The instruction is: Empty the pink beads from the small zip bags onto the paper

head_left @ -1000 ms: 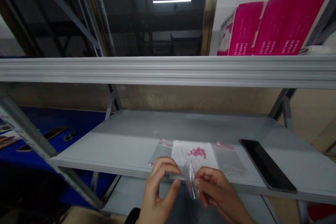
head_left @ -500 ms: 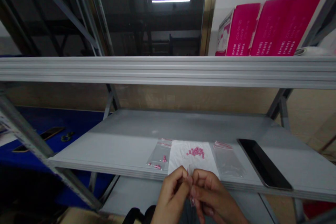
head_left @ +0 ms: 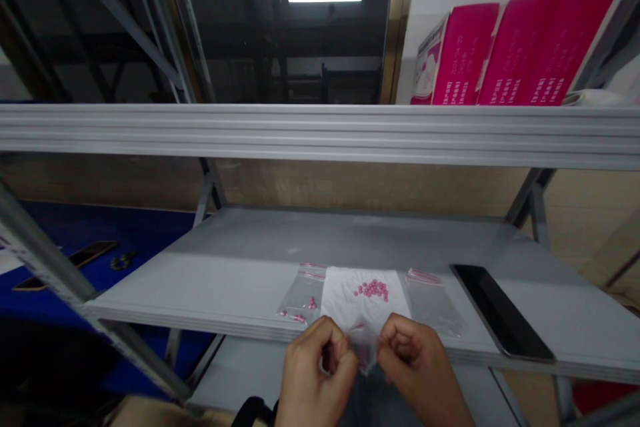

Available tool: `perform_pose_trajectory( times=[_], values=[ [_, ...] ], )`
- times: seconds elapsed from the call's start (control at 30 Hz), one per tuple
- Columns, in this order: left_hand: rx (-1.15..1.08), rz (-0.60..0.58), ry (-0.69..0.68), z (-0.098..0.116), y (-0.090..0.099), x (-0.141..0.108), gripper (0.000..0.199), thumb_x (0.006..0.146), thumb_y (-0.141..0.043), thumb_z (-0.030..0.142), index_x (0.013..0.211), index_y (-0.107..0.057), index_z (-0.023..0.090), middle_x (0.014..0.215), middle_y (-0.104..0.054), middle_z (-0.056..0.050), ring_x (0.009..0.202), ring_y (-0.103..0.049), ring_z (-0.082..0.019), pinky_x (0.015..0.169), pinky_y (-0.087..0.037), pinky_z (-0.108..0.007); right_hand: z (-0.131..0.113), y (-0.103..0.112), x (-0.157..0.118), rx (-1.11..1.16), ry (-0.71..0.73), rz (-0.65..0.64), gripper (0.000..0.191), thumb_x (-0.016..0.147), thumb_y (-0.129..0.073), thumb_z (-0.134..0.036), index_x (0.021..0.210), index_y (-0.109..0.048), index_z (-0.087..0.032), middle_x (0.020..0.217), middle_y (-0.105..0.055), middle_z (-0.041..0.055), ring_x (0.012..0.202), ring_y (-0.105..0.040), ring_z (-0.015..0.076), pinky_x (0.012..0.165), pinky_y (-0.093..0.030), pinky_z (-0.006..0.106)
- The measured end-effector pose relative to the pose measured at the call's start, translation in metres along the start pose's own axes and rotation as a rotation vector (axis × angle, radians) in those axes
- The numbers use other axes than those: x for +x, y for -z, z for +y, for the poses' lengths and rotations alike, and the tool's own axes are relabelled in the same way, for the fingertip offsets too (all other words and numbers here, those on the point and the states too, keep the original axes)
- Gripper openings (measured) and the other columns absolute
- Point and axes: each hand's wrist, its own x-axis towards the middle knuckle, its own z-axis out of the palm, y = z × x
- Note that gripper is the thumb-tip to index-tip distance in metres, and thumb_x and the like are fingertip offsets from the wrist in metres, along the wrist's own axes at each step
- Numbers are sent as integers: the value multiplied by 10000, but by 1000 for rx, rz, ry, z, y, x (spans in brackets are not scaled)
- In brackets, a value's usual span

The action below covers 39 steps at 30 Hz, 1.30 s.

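Observation:
Between my hands, at the shelf's front edge, hangs a small clear zip bag (head_left: 365,349). Something pink shows near its bottom, too blurred to name. My left hand (head_left: 320,370) is closed, its thumb and fingers pinching the bag's left side. My right hand (head_left: 417,363) is also closed, with its fingertips at the bag's right edge. Just beyond them a white tissue (head_left: 343,300) lies on the shelf, bearing a cluster of small pink beads (head_left: 373,289). Left of the tissue is a zip bag (head_left: 300,290) with several pink beads in it. On its right lies another flat clear zip bag (head_left: 433,307).
A black phone or tablet (head_left: 500,310) lies on the grey shelf (head_left: 235,260) at the right. A metal rail (head_left: 320,133) crosses above. Magenta boxes (head_left: 525,53) stand higher up. A blue surface (head_left: 155,223) with dark objects is at the left.
My hands have moved apart, the left one leftward and the right one slightly rightward. The small bag between them, mostly hidden before, now shows stretched open to view.

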Motion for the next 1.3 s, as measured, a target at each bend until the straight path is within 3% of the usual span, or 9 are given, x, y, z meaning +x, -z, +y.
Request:
perform_pose_trajectory(
  times=[0.1,0.17,0.23,0.6,0.77,0.83,0.9,1.13,1.3],
  values=[
    [-92,-23,-124,1,3,-3,126,689,-675,188,762,-580,225,775,-639,-22,734,-618,-209,673,-494,-302,-5,3,0,5,-18,-76,196,665,-556,-300,520,-444,-232,433,-389,-66,401,-363,93,418,-264,231],
    [-128,-111,-166,0,3,-6,596,585,-787,165,1140,-584,244,1133,-654,-99,1033,-620,-301,877,-505,-409,-7,5,0,7,-14,-105,206,652,-558,-295,507,-425,-236,430,-351,-78,397,-326,84,412,-250,228],
    [-131,-191,-173,-4,1,-7,821,562,-808,126,1307,-501,285,1285,-598,-118,1162,-569,-334,969,-467,-476,-8,6,0,1,-15,-118,215,642,-559,-284,498,-406,-238,427,-323,-88,399,-299,79,411,-237,225],
    [-312,-222,-177,-12,-3,10,444,609,-786,179,1022,-635,235,926,-649,-32,874,-619,-235,789,-478,-348,-3,15,0,-38,-14,-125,289,732,-569,-371,522,-426,-234,428,-360,-74,404,-312,88,417,-233,236],
    [-585,-292,-2,-24,-10,20,295,735,-729,271,1019,-680,208,881,-638,-27,835,-602,-194,770,-457,-306,-9,25,-1,-171,340,-12,100,837,-591,-291,810,-650,-215,737,-613,30,673,-570,179,600,-451,287],
    [-708,-359,91,-27,-13,21,319,744,-754,373,1002,-698,194,907,-658,-44,877,-601,-200,796,-452,-307,-13,27,-1,-229,516,-65,125,857,-595,-218,954,-668,-249,943,-644,52,887,-583,213,772,-471,331],
    [-846,-420,182,-28,-18,21,386,723,-771,485,942,-717,172,883,-662,-51,858,-600,-191,789,-450,-296,-16,29,1,-270,589,-156,113,894,-574,-185,906,-653,-265,924,-648,26,949,-556,213,854,-446,346],
    [-1278,-554,491,-28,-36,11,482,635,-840,521,938,-720,165,768,-601,-8,704,-582,-124,673,-467,-248,-6,25,7,-299,577,-185,209,957,-450,-172,801,-572,-238,918,-594,36,991,-539,218,840,-455,328],
    [-1068,-465,368,-32,-27,23,480,676,-798,547,950,-714,162,834,-640,-38,748,-591,-149,705,-464,-264,1,23,7,-195,617,-32,107,948,-520,-231,963,-620,-267,920,-638,21,947,-579,208,840,-459,324]
  ],
)
